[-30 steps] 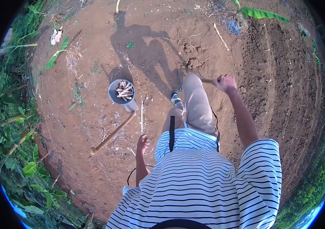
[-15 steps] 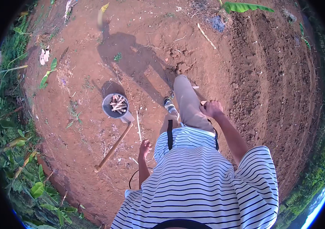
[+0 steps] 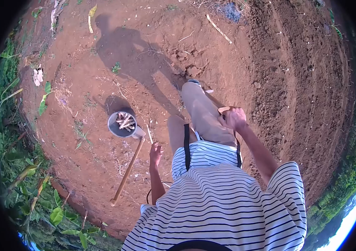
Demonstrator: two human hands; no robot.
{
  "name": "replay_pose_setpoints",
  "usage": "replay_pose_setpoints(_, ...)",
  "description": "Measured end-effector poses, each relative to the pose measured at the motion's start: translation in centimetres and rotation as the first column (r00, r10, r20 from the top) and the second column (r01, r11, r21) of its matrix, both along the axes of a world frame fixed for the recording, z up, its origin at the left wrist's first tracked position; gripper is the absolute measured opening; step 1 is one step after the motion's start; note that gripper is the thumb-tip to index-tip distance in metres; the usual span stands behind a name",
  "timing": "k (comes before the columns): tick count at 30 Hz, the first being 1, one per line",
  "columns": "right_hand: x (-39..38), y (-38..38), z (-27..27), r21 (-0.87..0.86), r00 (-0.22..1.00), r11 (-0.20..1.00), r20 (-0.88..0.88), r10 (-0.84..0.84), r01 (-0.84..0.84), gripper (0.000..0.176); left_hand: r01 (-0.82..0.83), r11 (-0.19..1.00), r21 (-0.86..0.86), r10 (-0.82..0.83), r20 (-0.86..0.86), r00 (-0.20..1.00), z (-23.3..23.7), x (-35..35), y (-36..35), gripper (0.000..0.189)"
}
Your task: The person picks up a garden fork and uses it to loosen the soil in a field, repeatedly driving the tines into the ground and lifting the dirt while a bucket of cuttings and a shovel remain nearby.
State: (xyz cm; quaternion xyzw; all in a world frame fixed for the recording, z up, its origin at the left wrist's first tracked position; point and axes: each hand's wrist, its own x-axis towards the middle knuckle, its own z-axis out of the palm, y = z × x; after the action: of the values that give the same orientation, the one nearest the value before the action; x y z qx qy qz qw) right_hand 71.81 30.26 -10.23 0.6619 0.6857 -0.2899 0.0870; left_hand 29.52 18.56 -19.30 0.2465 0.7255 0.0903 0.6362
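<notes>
My right hand (image 3: 234, 119) is closed around a wooden tool handle (image 3: 224, 109) beside my right thigh. Its shaft runs forward behind the leg, and a small pale piece (image 3: 209, 90) shows near the knee; the tool's head is not clearly visible. My left hand (image 3: 156, 154) hangs by my left hip with its fingers loosely apart, holding nothing. To its left, a hoe (image 3: 128, 171) lies on the soil, its metal blade against a grey bucket (image 3: 110, 125). Inside the bucket are several pale brown, root-like pieces (image 3: 125, 121).
Loose tilled soil (image 3: 278, 96) with furrows stretches along the right. Broken clods (image 3: 190, 62) lie ahead of my knee. A pale stick (image 3: 219, 29) and a dry yellow leaf (image 3: 91, 19) are farther forward. Green plants (image 3: 56, 215) border the left side.
I have stepped forward, so the bucket and hoe sit nearer and lower in view. My left foot has passed out of sight behind the leg. The right hand keeps its hold on the handle.
</notes>
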Motion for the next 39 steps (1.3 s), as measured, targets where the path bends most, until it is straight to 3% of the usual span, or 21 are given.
replay_pose_setpoints(3,-0.8,-0.1,-0.7,-0.092,0.999,0.995,0.03,0.034,-0.031,0.038,0.004,1.0,-0.014,-0.003,0.058,0.998,1.6,0.6,1.6,0.036)
replay_pose_setpoints(6,-1.7,0.0,-1.1,-0.022,0.995,1.0,0.104,-0.003,0.005,0.042,-0.012,1.0,0.012,0.011,0.074,0.997,3.9,-0.5,1.0,0.036)
replay_pose_setpoints(7,-1.8,0.5,-0.5,-0.165,0.993,0.985,0.113,-0.031,0.049,0.047,-0.009,1.0,0.022,0.007,0.086,0.996,3.9,-1.3,0.5,0.036)
replay_pose_setpoints(10,-1.9,-0.6,-2.1,-0.028,0.971,0.996,0.228,-0.072,0.081,0.051,0.033,0.999,0.044,-0.036,0.074,0.997,2.3,-5.3,-3.1,0.035)
replay_pose_setpoints(12,-2.0,-0.5,-1.5,-0.078,0.966,0.993,0.25,-0.072,0.094,0.054,0.369,0.928,0.053,-0.358,-0.155,0.921,2.8,-7.5,-4.7,0.034)
replay_pose_setpoints(14,-2.5,-0.3,-1.2,-0.119,0.963,0.987,0.26,-0.078,0.112,0.056,0.419,0.904,0.09,-0.392,-0.222,0.893,2.8,-10.0,-7.0,0.034)
replay_pose_setpoints(16,-2.5,-1.1,-1.7,-0.02,0.939,0.99,0.321,-0.124,0.137,0.051,0.333,0.94,0.074,-0.319,-0.156,0.935,2.7,-12.3,-9.4,0.033)
replay_pose_setpoints(18,-2.0,-1.9,-3.2,-0.011,0.96,0.997,0.273,-0.065,0.07,0.048,0.327,0.94,0.096,-0.31,-0.155,0.938,2.0,-15.0,-13.0,0.033)
replay_pose_setpoints(20,-2.1,-3.4,-4.4,0.088,0.952,0.99,0.275,-0.133,0.113,0.045,0.353,0.935,0.037,-0.34,-0.188,0.921,2.7,-16.1,-14.1,0.032)
replay_pose_setpoints(22,-1.7,-6.3,-6.6,0.224,0.963,0.974,0.265,-0.038,-0.024,0.044,0.325,0.944,0.046,-0.313,-0.18,0.933,1.6,-18.0,-16.9,0.032)
replay_pose_setpoints(24,-3.5,-10.4,-5.2,0.374,0.962,0.928,0.253,-0.099,-0.003,0.034,0.176,0.984,0.031,-0.168,-0.16,0.973,1.5,-18.2,-18.9,0.032)
replay_pose_setpoints(26,-4.9,-16.7,-6.1,0.54,0.971,0.839,0.162,-0.174,0.06,0.033,0.127,0.992,-0.016,-0.128,-0.124,0.984,2.3,-17.5,-20.6,0.033)
replay_pose_setpoints(28,-6.0,-24.1,-8.0,0.356,0.974,0.927,0.144,-0.177,0.116,0.027,0.259,0.964,-0.059,-0.265,-0.137,0.954,3.1,-16.2,-21.9,0.032)
replay_pose_setpoints(29,-6.7,-27.0,-7.4,0.079,0.976,0.98,0.101,-0.191,0.183,0.028,0.268,0.957,-0.11,-0.282,-0.138,0.95,3.1,-15.6,-22.5,0.032)
replay_pose_setpoints(31,-7.6,-35.8,-12.7,-0.086,0.973,0.971,0.088,-0.214,0.222,0.032,0.234,0.967,-0.096,-0.245,-0.119,0.962,3.4,-14.3,-23.9,0.032)
replay_pose_setpoints(32,-7.9,-39.1,-14.6,-0.292,0.979,0.935,0.085,-0.186,0.203,0.032,0.197,0.976,-0.088,-0.205,-0.096,0.974,3.5,-13.6,-24.8,0.031)
replay_pose_setpoints(34,-8.2,-45.7,-21.1,-0.394,0.997,0.915,0.043,-0.071,0.082,0.035,0.217,0.972,-0.085,-0.226,-0.122,0.966,3.9,-12.5,-25.8,0.031)
replay_pose_setpoints(36,-8.6,-46.6,-22.9,-0.482,0.997,0.873,0.042,-0.066,0.078,0.037,0.233,0.968,-0.098,-0.246,-0.159,0.956,3.2,-12.8,-29.1,0.031)
replay_pose_setpoints(38,-9.2,-46.9,-23.7,-0.568,0.997,0.819,0.037,-0.073,0.081,0.039,0.152,0.988,-0.041,-0.156,-0.125,0.98,2.1,-14.0,-32.4,0.031)
replay_pose_setpoints(39,-8.9,-46.6,-23.8,-0.614,0.997,0.787,-0.001,-0.078,0.061,0.04,0.128,0.985,-0.114,-0.149,-0.203,0.968,4.7,-11.6,-32.1,0.033)
